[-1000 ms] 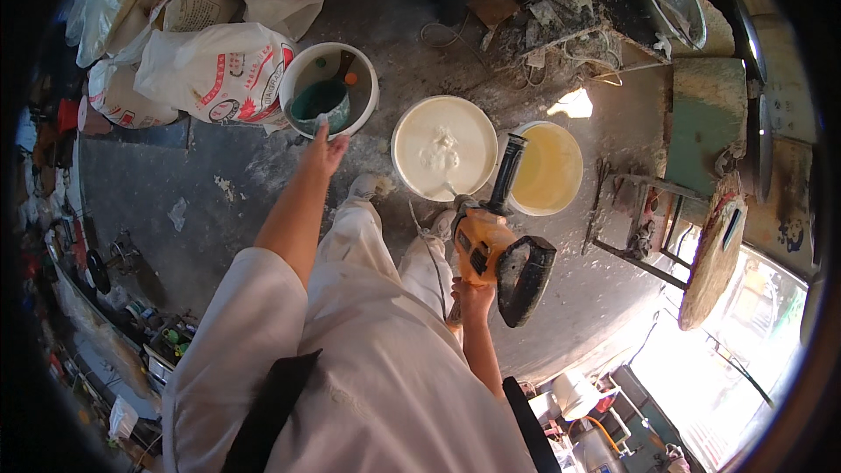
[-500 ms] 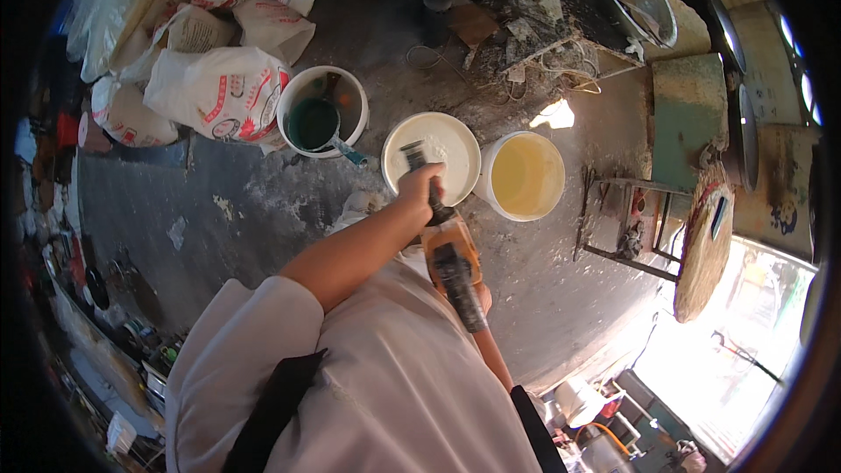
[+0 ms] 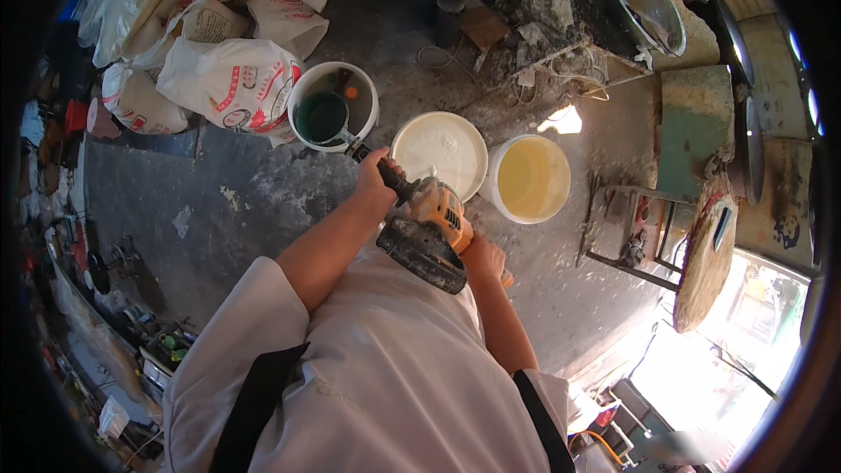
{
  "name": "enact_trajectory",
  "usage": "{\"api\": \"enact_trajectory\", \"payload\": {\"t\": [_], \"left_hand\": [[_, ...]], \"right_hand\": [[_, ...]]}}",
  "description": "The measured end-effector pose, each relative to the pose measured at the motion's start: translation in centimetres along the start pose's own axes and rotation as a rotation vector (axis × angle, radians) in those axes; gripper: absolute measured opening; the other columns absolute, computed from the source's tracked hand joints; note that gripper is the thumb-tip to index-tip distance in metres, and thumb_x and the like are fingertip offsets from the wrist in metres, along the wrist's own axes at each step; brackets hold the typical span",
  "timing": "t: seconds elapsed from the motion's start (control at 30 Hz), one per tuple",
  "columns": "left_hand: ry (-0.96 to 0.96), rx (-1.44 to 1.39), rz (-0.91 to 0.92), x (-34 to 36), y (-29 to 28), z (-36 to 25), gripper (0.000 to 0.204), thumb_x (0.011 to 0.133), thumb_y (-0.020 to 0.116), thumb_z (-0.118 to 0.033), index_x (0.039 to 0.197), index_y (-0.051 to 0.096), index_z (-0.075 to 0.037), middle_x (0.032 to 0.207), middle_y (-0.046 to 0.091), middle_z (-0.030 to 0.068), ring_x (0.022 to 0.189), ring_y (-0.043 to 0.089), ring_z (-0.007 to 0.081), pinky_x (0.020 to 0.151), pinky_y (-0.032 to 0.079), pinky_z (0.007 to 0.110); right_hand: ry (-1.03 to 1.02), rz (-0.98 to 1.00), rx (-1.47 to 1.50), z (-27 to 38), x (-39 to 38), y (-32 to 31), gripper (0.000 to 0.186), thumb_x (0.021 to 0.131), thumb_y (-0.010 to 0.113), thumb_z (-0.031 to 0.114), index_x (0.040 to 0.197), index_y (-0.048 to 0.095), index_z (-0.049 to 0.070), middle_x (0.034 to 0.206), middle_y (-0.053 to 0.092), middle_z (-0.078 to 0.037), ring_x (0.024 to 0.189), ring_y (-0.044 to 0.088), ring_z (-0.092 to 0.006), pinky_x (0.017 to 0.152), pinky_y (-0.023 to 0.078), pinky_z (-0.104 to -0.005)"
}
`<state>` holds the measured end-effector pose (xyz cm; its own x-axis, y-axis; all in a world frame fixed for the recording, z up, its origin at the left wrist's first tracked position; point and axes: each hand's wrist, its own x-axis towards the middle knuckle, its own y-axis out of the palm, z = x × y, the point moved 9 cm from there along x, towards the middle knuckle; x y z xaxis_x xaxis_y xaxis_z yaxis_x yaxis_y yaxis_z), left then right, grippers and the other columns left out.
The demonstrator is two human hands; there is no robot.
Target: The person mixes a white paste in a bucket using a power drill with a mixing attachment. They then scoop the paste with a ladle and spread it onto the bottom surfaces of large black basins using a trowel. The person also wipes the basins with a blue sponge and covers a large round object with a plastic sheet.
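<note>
I hold an orange and black power tool (image 3: 439, 221) at waist level, above a bucket of creamy white material (image 3: 436, 142). My left hand (image 3: 381, 171) grips its long black handle, which points up-left. My right hand (image 3: 482, 254) is closed on the orange housing's lower right end. Just past my left hand, a white bucket (image 3: 370, 98) holds a dark green container (image 3: 320, 116) with a handle. A bucket of yellowish liquid (image 3: 530, 177) stands right of the middle bucket. The tool's working end is hidden.
White printed sacks (image 3: 223, 79) are piled at upper left. A grimy metal bench with debris (image 3: 561, 26) and a round basin (image 3: 639, 0) sit at upper right. A metal frame (image 3: 626, 258) stands at right, beside a bright opening. Clutter lines the left edge (image 3: 140, 324).
My left hand has left the green container and now grips the tool's handle. The tool has turned, its long handle swinging from upright to up-left, and now sits in front of my body between both hands.
</note>
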<state>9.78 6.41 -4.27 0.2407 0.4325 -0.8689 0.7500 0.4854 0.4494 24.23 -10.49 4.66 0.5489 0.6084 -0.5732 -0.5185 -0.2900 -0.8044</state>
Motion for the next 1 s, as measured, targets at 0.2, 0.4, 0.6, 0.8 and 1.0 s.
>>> {"api": "enact_trajectory", "payload": {"t": [0.2, 0.4, 0.6, 0.8, 1.0], "left_hand": [[-0.033, 0.028, 0.006, 0.1, -0.9, 0.5, 0.020, 0.073, 0.059, -0.015, 0.067, 0.041, -0.009, 0.060, 0.045, 0.0038, 0.056, 0.045, 0.0208, 0.060, 0.040, 0.038], [-0.048, 0.037, 0.042, 0.2, -0.5, 0.4, 0.022, 0.071, 0.059, -0.016, 0.065, 0.039, -0.011, 0.059, 0.043, 0.0025, 0.055, 0.042, 0.0196, 0.060, 0.038, 0.038], [-0.043, -0.001, -0.002, 0.4, -1.1, -0.1, 0.017, 0.071, 0.058, -0.015, 0.066, 0.042, -0.011, 0.055, 0.042, 0.0022, 0.050, 0.041, 0.0184, 0.056, 0.038, 0.034], [-0.027, 0.007, 0.000, 0.7, -1.8, -0.5, 0.020, 0.071, 0.059, -0.015, 0.064, 0.040, -0.012, 0.055, 0.042, 0.0025, 0.051, 0.042, 0.0189, 0.057, 0.038, 0.035], [-0.010, 0.023, 0.004, 0.8, -2.4, -0.5, 0.021, 0.071, 0.059, -0.016, 0.062, 0.041, -0.011, 0.055, 0.042, 0.0027, 0.050, 0.042, 0.0194, 0.056, 0.039, 0.036]], "right_hand": [[-0.013, -0.006, 0.058, -0.4, -0.1, 1.3, 0.028, 0.070, 0.057, 0.031, 0.089, 0.058, 0.010, 0.084, 0.062, -0.013, 0.078, 0.059, -0.0290, 0.068, 0.046, -0.0400], [-0.003, -0.044, 0.086, -0.4, -0.6, 2.3, 0.029, 0.070, 0.057, 0.032, 0.088, 0.058, 0.009, 0.081, 0.062, -0.012, 0.077, 0.060, -0.0294, 0.068, 0.046, -0.0402], [-0.022, -0.046, 0.042, 0.0, -0.2, 2.5, 0.023, 0.068, 0.057, 0.026, 0.083, 0.058, 0.008, 0.080, 0.062, -0.012, 0.076, 0.060, -0.0290, 0.067, 0.046, -0.0402], [-0.049, -0.038, 0.050, 0.3, -0.2, 2.7, 0.024, 0.066, 0.057, 0.021, 0.086, 0.057, 0.009, 0.079, 0.062, -0.012, 0.076, 0.059, -0.0296, 0.067, 0.046, -0.0400], [-0.072, -0.039, 0.039, 0.5, -0.1, 3.1, 0.026, 0.066, 0.056, 0.019, 0.090, 0.057, 0.009, 0.081, 0.062, -0.012, 0.077, 0.059, -0.0292, 0.068, 0.046, -0.0390]]}}
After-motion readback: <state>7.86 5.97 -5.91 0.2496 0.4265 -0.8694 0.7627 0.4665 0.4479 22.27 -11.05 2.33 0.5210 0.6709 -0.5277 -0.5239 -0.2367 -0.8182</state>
